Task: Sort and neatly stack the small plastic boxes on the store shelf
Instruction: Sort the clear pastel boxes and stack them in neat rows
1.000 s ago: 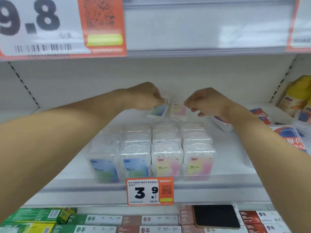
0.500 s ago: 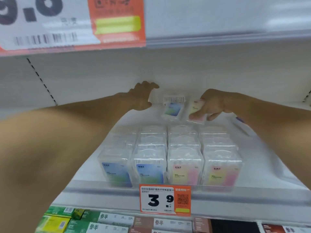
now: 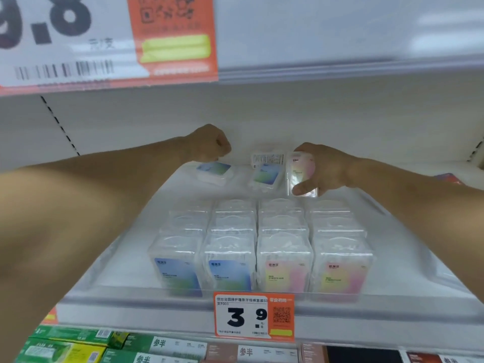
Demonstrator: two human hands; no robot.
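Bare shelf (image 3: 408,231) right of the stacked boxes (image 3: 262,244); loose boxes (image 3: 265,174) crowd the back

Top-left price tag (image 3: 104,40): cut by the upper and left edges; first digit partly lost; small print and barcode smeared.
Left hand (image 3: 209,145): curled, fingertips turned away; cannot tell whether it touches the flat blue box (image 3: 213,170) below it.
Right hand (image 3: 324,169): palm and fingers hidden behind the pink box (image 3: 301,174); only the thumb tip shows in front.
Leaning blue box (image 3: 265,171): label text too blurred to read.
Boxed rows (image 3: 262,247): back rows merge into clear plastic; count uncertain.
Lower-shelf cartons (image 3: 162,348): cut by the bottom edge.
Red item (image 3: 446,178): mostly behind the right forearm.
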